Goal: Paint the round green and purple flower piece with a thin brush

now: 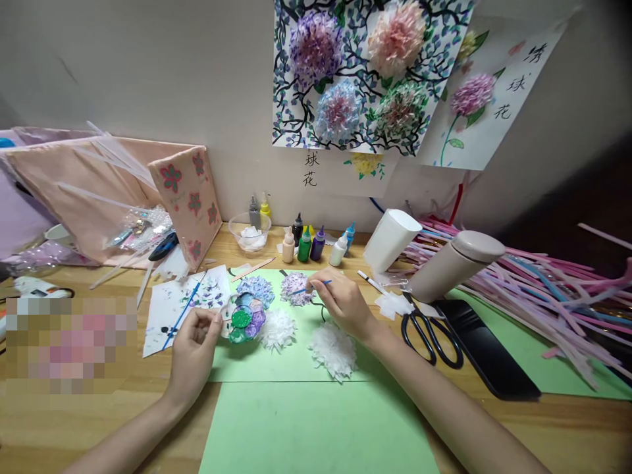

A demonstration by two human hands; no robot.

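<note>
My left hand (193,349) pinches the edge of a round paint palette (241,319) whose wells hold green, purple and blue paint. A thin blue paintbrush (323,282) is between the closed fingers of my right hand (345,303). Its tip is over or on a pale purple paper flower (295,288); contact I cannot make out. Beside that flower lies a blue-tinted paper flower (255,289), partly behind the palette. Two white paper flowers, one at the left (277,330) and one at the right (334,352), lie nearer on the green paper (316,421).
Paint bottles (305,245) and a clear bowl (249,232) line the wall. Left are a paint-spotted sheet (187,299) with another brush (184,309) and a fabric box (187,204). Black-handled scissors (433,336), a phone (486,349) and a tumbler (457,263) stand or lie right.
</note>
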